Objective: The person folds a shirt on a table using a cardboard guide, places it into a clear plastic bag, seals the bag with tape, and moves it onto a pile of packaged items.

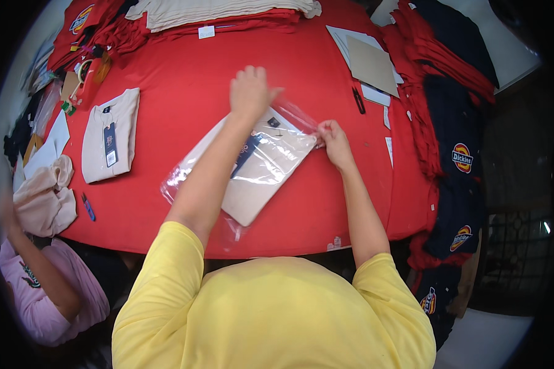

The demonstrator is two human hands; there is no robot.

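Note:
A folded beige garment (266, 167) with a dark blue hang tag (245, 156) lies at a slant in a clear plastic bag (177, 182) in front of me. My left hand (250, 93) is just past the bag's far edge, palm down, with its thumb out to the side and nothing visible in it. The left forearm crosses over the bag and hides part of it. At the bag's right corner, my right hand (336, 145) is closed, pinching the loose plastic between thumb and fingers.
On the red-covered table (184, 80), another folded beige garment (112, 136) lies left, near blue thread snips (88, 206). Cardboard sheets (373, 66) and a black tool (358, 100) lie right. Red and navy clothes (452, 123) line the right edge. A person in pink (61, 289) sits lower left.

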